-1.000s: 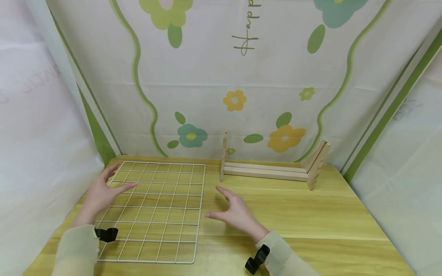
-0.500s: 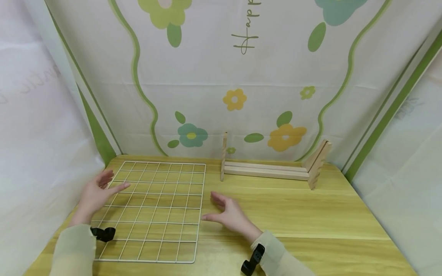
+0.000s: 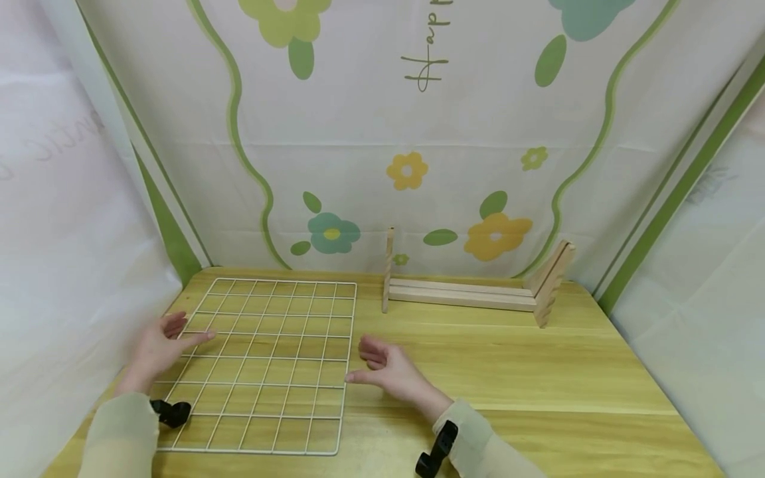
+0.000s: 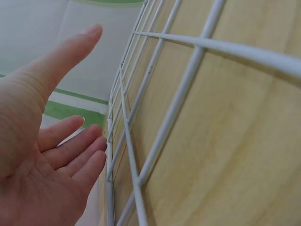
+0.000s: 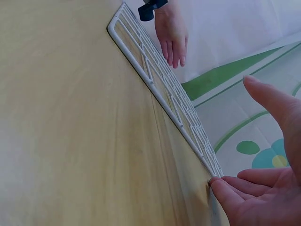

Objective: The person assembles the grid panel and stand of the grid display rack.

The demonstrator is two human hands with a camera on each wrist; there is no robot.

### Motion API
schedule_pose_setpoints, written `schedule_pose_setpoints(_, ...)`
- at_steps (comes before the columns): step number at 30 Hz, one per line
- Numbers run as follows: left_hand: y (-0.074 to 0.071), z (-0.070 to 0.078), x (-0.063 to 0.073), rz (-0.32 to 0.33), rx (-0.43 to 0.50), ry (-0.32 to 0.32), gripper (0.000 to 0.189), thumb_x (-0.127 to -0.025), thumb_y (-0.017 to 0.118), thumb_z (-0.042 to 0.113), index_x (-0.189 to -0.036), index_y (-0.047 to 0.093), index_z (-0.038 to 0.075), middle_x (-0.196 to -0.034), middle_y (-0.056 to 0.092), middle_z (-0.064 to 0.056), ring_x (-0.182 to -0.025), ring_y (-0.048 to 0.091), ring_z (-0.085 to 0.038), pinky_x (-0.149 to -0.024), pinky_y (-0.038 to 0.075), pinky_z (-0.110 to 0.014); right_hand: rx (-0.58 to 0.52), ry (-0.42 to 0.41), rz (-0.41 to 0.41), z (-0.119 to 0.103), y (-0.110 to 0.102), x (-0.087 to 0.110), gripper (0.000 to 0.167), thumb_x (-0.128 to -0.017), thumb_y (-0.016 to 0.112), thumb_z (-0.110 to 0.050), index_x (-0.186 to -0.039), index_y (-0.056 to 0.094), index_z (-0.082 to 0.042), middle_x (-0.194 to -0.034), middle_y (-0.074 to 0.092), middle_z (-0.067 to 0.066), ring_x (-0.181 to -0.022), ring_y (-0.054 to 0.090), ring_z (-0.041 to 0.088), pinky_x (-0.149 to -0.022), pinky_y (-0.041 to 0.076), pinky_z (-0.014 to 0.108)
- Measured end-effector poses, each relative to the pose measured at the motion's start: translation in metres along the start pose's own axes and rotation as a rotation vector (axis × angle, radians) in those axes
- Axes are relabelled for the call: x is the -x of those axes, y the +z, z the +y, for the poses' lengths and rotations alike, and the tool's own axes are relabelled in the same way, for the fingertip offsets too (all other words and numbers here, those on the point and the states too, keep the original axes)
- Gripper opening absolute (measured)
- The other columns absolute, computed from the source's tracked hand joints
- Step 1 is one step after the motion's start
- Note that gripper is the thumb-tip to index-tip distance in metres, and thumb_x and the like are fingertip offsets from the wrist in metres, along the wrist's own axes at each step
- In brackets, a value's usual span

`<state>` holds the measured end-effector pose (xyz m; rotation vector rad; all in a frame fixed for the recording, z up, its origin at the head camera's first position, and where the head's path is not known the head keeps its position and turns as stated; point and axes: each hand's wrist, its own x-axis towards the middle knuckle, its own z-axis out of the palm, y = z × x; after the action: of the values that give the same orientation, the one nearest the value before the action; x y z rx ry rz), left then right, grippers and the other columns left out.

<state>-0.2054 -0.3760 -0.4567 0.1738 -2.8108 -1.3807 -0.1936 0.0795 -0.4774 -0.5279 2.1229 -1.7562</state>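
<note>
You're flanking the grid (image 3: 269, 358) with left hand (image 3: 157, 348) and right hand (image 3: 397, 375) loosely spread, gripping nothing — uneven pinching could tip it.

The left sleeve (image 3: 119, 435) at eight o'clock and right sleeve (image 3: 478, 441) at five are pale cream; small black cameras (image 3: 174, 413) with rounded ends sit by the cuffs (image 3: 463, 425).

A yellowish wood-grain tabletop (image 3: 514, 372) spans the near part of the scene, soft light (image 3: 382, 435) glossing its near side. Behind it, at the far side, hangs a white cloth backdrop (image 3: 335, 119) printed with yellow, orange and teal flowers (image 3: 510, 232), green leaves (image 3: 440, 237), wavy green lines (image 3: 234, 106) and sideways script (image 3: 426, 60). White cloth side panels (image 3: 66, 252) flank it left and right, green bands (image 3: 176, 245) edging the far corners.
</note>
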Motion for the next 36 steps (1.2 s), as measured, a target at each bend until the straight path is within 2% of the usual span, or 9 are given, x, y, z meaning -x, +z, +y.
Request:
schedule_pose_setpoints(4, 0.0, -0.004, 0.0, 0.008, -0.013, -0.016, 0.108, -0.092, 0.077, 0.045, -0.153, 0.014, -0.017, -0.151, 0.025, -0.044, -0.136, 0.03, -0.06, -0.108, 0.033, -0.068, -0.028, 0.008, -0.016, -0.001, 0.003, 0.0, 0.09, -0.087, 0.085, -0.025, -0.153, 0.034, 0.009, -0.152, 0.044, 0.024, -0.137, 0.047, 0.036, -0.113, 0.04, 0.042)
schedule_pose_setpoints(7, -0.001, -0.006, 0.0, 0.025, -0.021, -0.036, 0.106, -0.092, 0.076, 0.045, -0.152, 0.016, -0.018, -0.15, 0.029, -0.043, -0.135, 0.034, -0.058, -0.106, 0.038, -0.063, -0.043, 0.009, -0.026, -0.003, 0.004, 0.001, 0.09, -0.087, 0.084, -0.023, -0.153, 0.032, 0.009, -0.152, 0.044, 0.024, -0.136, 0.048, 0.037, -0.112, 0.04, 0.044)
schedule_pose_setpoints(11, -0.004, -0.005, 0.002, 0.034, -0.018, -0.082, 0.104, -0.093, 0.075, 0.045, -0.152, 0.017, -0.018, -0.149, 0.033, -0.041, -0.134, 0.037, -0.056, -0.104, 0.041, -0.06, -0.077, 0.02, -0.046, -0.004, 0.006, 0.001, 0.089, -0.088, 0.083, -0.02, -0.153, 0.031, 0.01, -0.152, 0.043, 0.025, -0.136, 0.049, 0.037, -0.112, 0.04, 0.045)
schedule_pose_setpoints(17, -0.009, -0.002, 0.001, 0.01, -0.002, -0.16, 0.107, -0.093, 0.074, 0.049, -0.153, 0.015, -0.017, -0.15, 0.031, -0.041, -0.134, 0.034, -0.059, -0.107, 0.035, -0.065, -0.119, 0.029, -0.083, -0.005, 0.01, -0.001, 0.082, -0.09, 0.081, -0.017, -0.152, 0.034, 0.01, -0.152, 0.043, 0.025, -0.135, 0.05, 0.035, -0.112, 0.04, 0.043)
schedule_pose_setpoints(24, -0.012, 0.0, -0.002, -0.006, 0.07, -0.232, 0.112, -0.092, 0.073, 0.053, -0.156, 0.01, -0.012, -0.155, 0.024, -0.038, -0.14, 0.024, -0.058, -0.111, 0.028, -0.069, -0.116, 0.035, -0.085, -0.005, 0.009, -0.001, 0.081, -0.091, 0.081, -0.018, -0.152, 0.035, 0.009, -0.152, 0.044, 0.024, -0.135, 0.05, 0.034, -0.112, 0.041, 0.043)
schedule_pose_setpoints(29, -0.012, 0.003, -0.004, 0.046, 0.092, -0.266, 0.101, -0.096, 0.066, 0.054, -0.157, 0.016, -0.01, -0.158, 0.023, -0.035, -0.142, 0.023, -0.055, -0.112, 0.026, -0.068, -0.102, 0.042, -0.086, -0.004, 0.008, -0.002, 0.081, -0.091, 0.081, -0.021, -0.152, 0.036, 0.008, -0.152, 0.044, 0.023, -0.135, 0.051, 0.033, -0.112, 0.041, 0.042)
schedule_pose_setpoints(36, -0.008, 0.004, -0.003, 0.141, 0.076, -0.286, 0.087, -0.098, 0.061, 0.053, -0.153, 0.033, -0.009, -0.146, 0.044, -0.034, -0.14, 0.031, -0.05, -0.11, 0.033, -0.062, -0.121, 0.053, -0.077, -0.003, 0.007, -0.002, 0.076, -0.095, 0.075, -0.022, -0.152, 0.036, 0.008, -0.153, 0.044, 0.022, -0.134, 0.052, 0.032, -0.113, 0.039, 0.042)
